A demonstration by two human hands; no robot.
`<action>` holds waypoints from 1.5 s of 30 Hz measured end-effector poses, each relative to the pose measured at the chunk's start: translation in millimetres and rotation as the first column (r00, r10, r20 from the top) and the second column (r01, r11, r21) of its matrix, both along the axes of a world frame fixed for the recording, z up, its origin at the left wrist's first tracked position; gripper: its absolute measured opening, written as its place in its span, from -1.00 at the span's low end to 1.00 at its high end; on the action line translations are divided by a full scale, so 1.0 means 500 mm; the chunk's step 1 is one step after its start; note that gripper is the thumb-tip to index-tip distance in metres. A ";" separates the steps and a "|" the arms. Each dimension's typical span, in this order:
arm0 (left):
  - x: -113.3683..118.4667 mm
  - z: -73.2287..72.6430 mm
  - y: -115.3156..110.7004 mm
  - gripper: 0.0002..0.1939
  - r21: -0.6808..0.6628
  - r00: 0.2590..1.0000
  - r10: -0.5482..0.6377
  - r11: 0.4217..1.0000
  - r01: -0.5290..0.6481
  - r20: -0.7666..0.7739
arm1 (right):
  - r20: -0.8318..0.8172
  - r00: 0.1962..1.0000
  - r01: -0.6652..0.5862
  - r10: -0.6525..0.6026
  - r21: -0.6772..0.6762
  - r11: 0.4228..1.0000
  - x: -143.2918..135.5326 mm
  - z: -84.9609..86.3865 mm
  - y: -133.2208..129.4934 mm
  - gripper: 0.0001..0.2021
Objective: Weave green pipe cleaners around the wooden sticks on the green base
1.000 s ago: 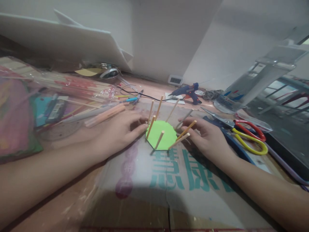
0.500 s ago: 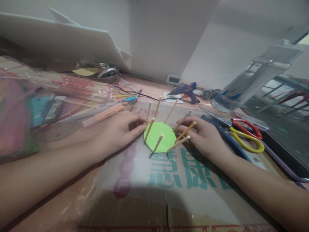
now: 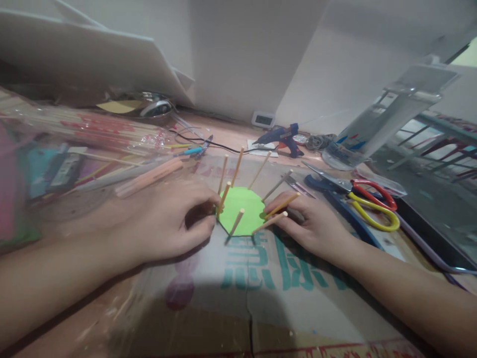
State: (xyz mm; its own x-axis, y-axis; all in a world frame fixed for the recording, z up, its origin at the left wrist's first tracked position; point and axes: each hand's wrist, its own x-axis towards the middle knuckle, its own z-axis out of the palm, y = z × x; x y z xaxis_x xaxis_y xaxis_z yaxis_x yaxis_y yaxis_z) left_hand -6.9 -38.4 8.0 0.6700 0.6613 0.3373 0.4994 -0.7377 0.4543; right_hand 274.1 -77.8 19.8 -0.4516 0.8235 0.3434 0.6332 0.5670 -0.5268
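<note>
The left hand (image 3: 179, 219) curls with thumb apart, the right hand (image 3: 315, 221) pinches unclearly, both seemingly steadying between them the bright-green polygonal card (image 3: 249, 201) ringed with thin wooden sticks (image 3: 237, 167), next needing gentle touch.

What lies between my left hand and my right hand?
The head view shows a green panel, with sticks around its edge, between your left hand and right hand.

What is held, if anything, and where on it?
Can't tell grip from touch on the green polygonal panel: left hand at its left edge, right hand at its right edge, among the sticks.
</note>
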 end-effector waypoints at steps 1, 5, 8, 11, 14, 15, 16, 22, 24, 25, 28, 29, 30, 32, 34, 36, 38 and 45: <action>0.001 -0.001 0.001 -0.87 -0.002 1.000 -0.010 1.000 0.010 -0.007 | 0.004 1.000 0.014 -0.014 -0.002 1.000 0.000 -0.001 0.002 -0.92; 0.002 -0.005 0.008 -0.92 -0.008 0.999 -0.025 1.000 0.025 -0.035 | 0.025 0.999 0.049 -0.048 -0.030 0.998 -0.002 0.003 0.003 -0.90; 0.001 -0.006 0.009 -0.91 -0.015 0.999 -0.022 1.000 0.022 -0.033 | 0.020 0.999 0.046 -0.045 -0.053 0.998 -0.003 0.006 0.003 -0.89; 0.000 -0.008 0.008 -0.91 -0.018 0.999 -0.028 0.999 0.027 -0.028 | 0.018 0.999 0.048 -0.047 -0.053 0.997 -0.002 0.005 0.004 -0.89; 0.000 -0.009 0.008 -0.92 -0.017 0.999 -0.027 1.000 0.026 -0.027 | 0.026 0.999 0.048 -0.046 -0.054 0.997 -0.001 0.003 0.005 -0.91; 0.001 -0.008 0.007 -0.92 -0.015 0.999 -0.025 1.000 0.025 -0.026 | 0.035 0.998 0.053 -0.050 -0.064 0.997 -0.001 0.002 0.006 -0.91; 0.001 -0.008 0.007 -0.92 -0.015 0.999 -0.023 1.000 0.023 -0.026 | 0.043 0.998 0.059 -0.056 -0.074 0.995 -0.001 0.002 0.006 -0.92; 0.002 -0.006 0.009 -0.92 -0.014 0.999 -0.028 1.000 0.027 -0.035 | 0.035 0.997 0.072 -0.068 -0.099 0.992 0.002 0.007 0.001 -0.94; 0.003 -0.005 0.009 -0.91 -0.014 0.999 -0.026 1.000 0.025 -0.044 | 0.010 0.997 0.079 -0.078 -0.081 0.994 0.002 0.008 -0.001 -0.94; 0.003 -0.005 0.009 -0.91 -0.013 0.999 -0.024 1.000 0.023 -0.045 | -0.001 0.997 0.082 -0.082 -0.068 0.994 0.002 0.009 -0.002 -0.94; 0.004 -0.004 0.009 -0.91 -0.010 0.999 -0.014 1.000 0.014 -0.033 | -0.002 0.999 0.053 -0.053 -0.035 0.998 0.000 0.009 -0.003 -0.95; 0.004 -0.004 0.009 -0.91 -0.010 0.999 -0.012 1.000 0.012 -0.030 | 0.003 0.999 0.040 -0.040 -0.029 0.999 -0.001 0.009 -0.003 -0.94; 0.003 -0.005 0.010 -0.92 -0.008 1.000 -0.010 1.000 0.010 -0.029 | 0.011 0.999 0.031 -0.031 -0.027 0.999 -0.002 0.009 -0.002 -0.92; 0.003 -0.006 0.011 -0.92 -0.003 0.999 -0.008 1.000 0.008 -0.034 | 0.025 0.999 0.040 -0.040 -0.025 0.999 -0.003 0.009 -0.001 -0.90; 0.002 -0.008 0.012 -0.92 0.003 0.999 -0.009 1.000 0.009 -0.033 | 0.033 0.997 0.066 -0.065 -0.022 0.998 -0.004 0.010 0.001 -0.91; 0.002 -0.008 0.012 -0.92 0.006 1.000 -0.007 1.000 0.007 -0.026 | 0.035 0.997 0.069 -0.068 -0.025 0.997 -0.004 0.010 0.002 -0.92; 0.002 -0.007 0.011 -0.93 0.010 1.000 -0.010 1.000 0.011 -0.018 | 0.041 0.998 0.058 -0.057 -0.037 0.998 -0.004 0.011 0.002 -0.91; 0.006 -0.003 0.011 -0.92 0.017 1.000 -0.024 1.000 0.024 -0.014 | 0.031 0.997 0.076 -0.074 -0.050 0.996 -0.001 0.010 -0.005 -0.95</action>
State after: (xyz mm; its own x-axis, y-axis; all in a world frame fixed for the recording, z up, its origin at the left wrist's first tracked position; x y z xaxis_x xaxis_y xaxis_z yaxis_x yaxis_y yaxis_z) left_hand -3.7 -32.9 6.4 0.6904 0.6391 0.3391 0.4873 -0.7572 0.4350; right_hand 273.6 -80.5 24.8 -0.3971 0.8715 0.2876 0.6886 0.4901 -0.5345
